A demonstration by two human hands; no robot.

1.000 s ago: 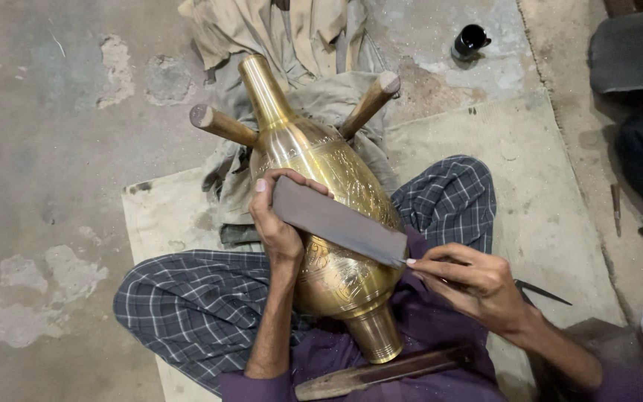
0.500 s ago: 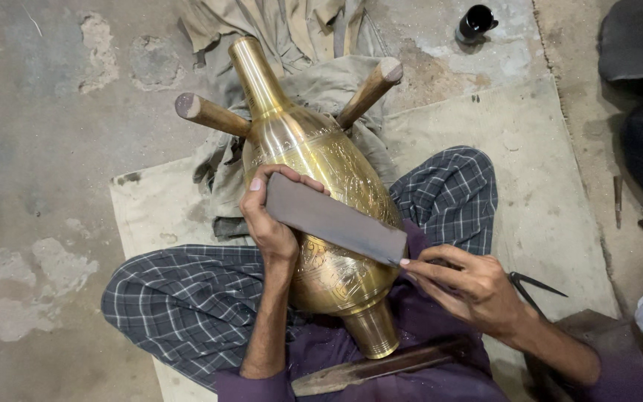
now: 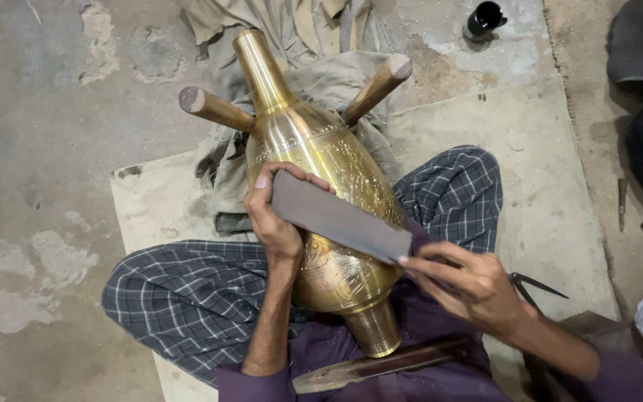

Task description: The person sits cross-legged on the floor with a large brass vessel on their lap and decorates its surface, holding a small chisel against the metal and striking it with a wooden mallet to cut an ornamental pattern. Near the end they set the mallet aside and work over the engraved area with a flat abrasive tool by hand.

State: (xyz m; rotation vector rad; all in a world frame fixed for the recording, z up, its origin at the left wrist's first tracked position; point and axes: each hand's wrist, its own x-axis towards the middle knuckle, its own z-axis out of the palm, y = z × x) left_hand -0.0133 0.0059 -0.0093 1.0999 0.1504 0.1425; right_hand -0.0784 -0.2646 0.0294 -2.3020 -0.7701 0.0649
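One brass vase (image 3: 321, 223), engraved, lying tilted with its narrow neck toward the far edge of the mat (image 3: 530, 149) and its foot toward the person's lap; two wooden pegs (image 3: 213, 108) sticking up either side of the neck, the vase body resting between them; one flat dark file (image 3: 336, 217) laid diagonally across the vase's shoulder; one long dark metal bar (image 3: 381, 366) lying across the lap below the vase foot; one small black cup (image 3: 483, 20) on the floor beyond the mat's far right corner; a heap of grey-tan rags (image 3: 314, 67) under the pegs at the mat's far edge.

Surface – a worn pale mat on a stained, patchy concrete floor (image 3: 46, 186); person sits cross-legged in checked trousers (image 3: 187, 298) with the vase between the knees; thin pointed metal tool (image 3: 533, 286) just beside the right wrist, possibly dividers – view too partial to tell.

Left hand (image 3: 273, 219) curled narrow over the file's upper end, thumb on top, fingers wrapped over its far edge, pressing it on the brass; right hand (image 3: 470, 286) closed on the file's lower end, fingers pinching it, slightly blurred.
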